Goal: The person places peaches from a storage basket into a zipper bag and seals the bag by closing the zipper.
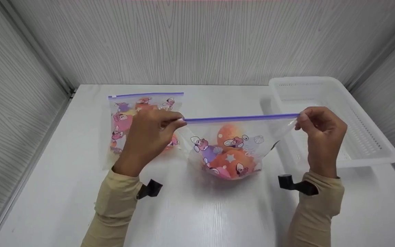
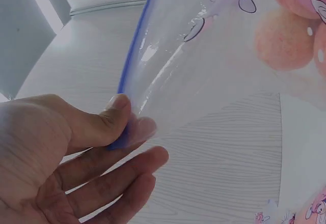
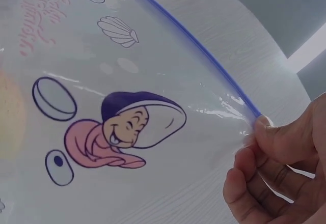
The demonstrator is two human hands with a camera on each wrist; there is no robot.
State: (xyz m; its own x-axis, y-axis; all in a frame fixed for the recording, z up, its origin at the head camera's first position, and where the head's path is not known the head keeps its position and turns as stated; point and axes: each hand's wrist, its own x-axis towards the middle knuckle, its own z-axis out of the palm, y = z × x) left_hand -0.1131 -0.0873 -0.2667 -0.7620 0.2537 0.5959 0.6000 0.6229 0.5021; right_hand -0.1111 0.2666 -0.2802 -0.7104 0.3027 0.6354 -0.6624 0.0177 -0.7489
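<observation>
A clear zip bag with a purple zip strip and cartoon prints hangs stretched between both hands. Orange round fruits sit in its bottom, seen through the plastic. My left hand pinches the strip's left end between thumb and forefinger; in the left wrist view its other fingers are spread below the corner. My right hand pinches the opposite top corner, and the right wrist view shows its thumb on the strip's end. The strip runs straight and taut in the head view.
A second filled zip bag lies on the white table at the left, partly behind the left hand. A white perforated plastic basket stands at the right, behind the right hand. Wood-grain panels close off the back and sides.
</observation>
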